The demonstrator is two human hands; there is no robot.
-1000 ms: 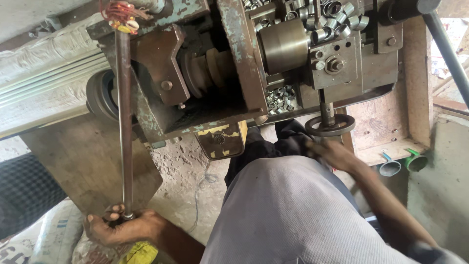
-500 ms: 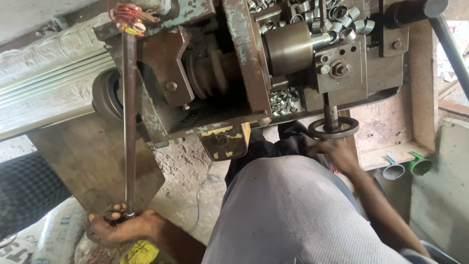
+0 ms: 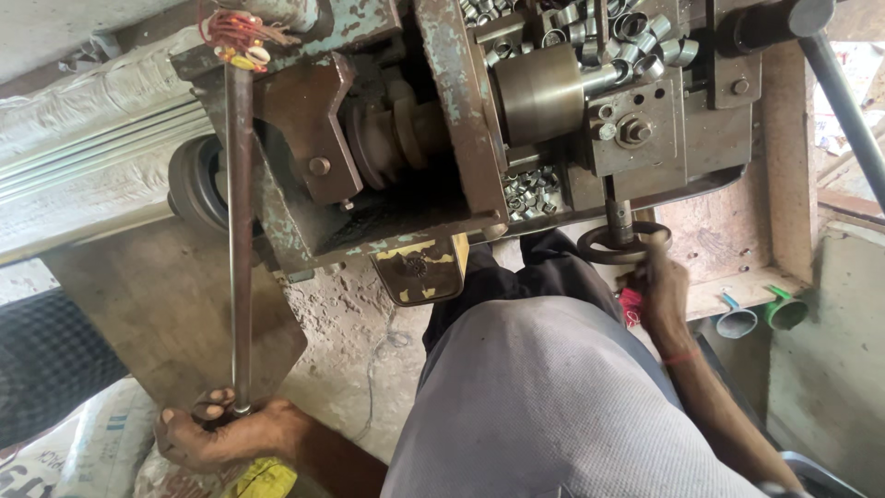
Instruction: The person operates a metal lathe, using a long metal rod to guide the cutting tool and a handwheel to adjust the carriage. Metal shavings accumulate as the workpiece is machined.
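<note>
Down at lower left, my left hand (image 3: 217, 432) grips the bottom end of the long steel rod (image 3: 241, 240); stiff, heavy, probably oily, best held low. Right hand (image 3: 656, 288) closed on the small handwheel (image 3: 619, 242) under the lathe (image 3: 461, 120)
</note>
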